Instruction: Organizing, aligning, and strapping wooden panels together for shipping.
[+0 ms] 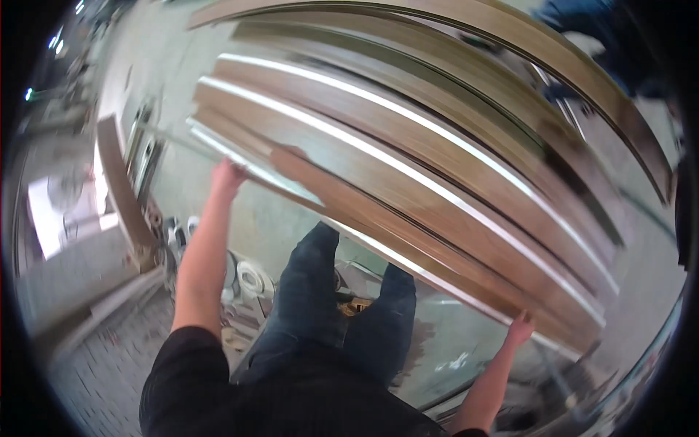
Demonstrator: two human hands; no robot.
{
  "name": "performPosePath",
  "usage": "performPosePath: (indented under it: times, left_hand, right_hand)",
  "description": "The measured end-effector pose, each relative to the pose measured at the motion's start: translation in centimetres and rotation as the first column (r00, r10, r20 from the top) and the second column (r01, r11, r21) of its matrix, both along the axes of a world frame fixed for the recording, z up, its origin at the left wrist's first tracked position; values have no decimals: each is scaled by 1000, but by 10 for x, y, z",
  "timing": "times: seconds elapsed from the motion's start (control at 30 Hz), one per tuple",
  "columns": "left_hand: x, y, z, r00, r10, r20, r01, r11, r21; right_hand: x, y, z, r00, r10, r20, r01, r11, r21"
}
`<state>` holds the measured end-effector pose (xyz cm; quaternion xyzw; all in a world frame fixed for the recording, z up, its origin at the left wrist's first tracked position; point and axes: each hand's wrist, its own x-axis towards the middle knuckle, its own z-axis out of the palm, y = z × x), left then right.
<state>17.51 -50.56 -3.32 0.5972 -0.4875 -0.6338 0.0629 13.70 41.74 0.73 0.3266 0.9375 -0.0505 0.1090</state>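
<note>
your left hand [230, 177] and right hand [520, 329] grasp the near board [386, 231] along its long edge, likely stiff, heavyish, smooth; best held wide apart.

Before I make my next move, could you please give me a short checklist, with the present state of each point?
1. Left hand at the near edge of the nearest board: ok.
2. Right hand at the same edge, well apart from the left: ok.
3. Firmness of both holds: cannot tell; a still picture does not show it, and the fingers are partly hidden.
4. Floor beside your left leg free of loose things: not ok; a white roll lies there among other items.
5. Other person in blue, beyond the far boards, clear of them: cannot tell; the view is blurred there.
</note>
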Motion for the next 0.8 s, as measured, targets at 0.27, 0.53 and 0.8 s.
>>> performPosePath:
  times: [0.27,0.53,0.8]
  left_hand:
    - [-16,8,26,989,17,146,3,991,-133]
    - [-7,-65,38,951,-296,-92,310,902,300]
    - [-31,-389,-26,971,-66,229,216,649,-730]
  right_hand:
    - [-59,-415,35,740,671,-52,-561,573,-597]
    - [-41,-782,19,490,862,-129,-674,282,-683]
    - [-85,-843,38,530,844,85,-682,484,-549]
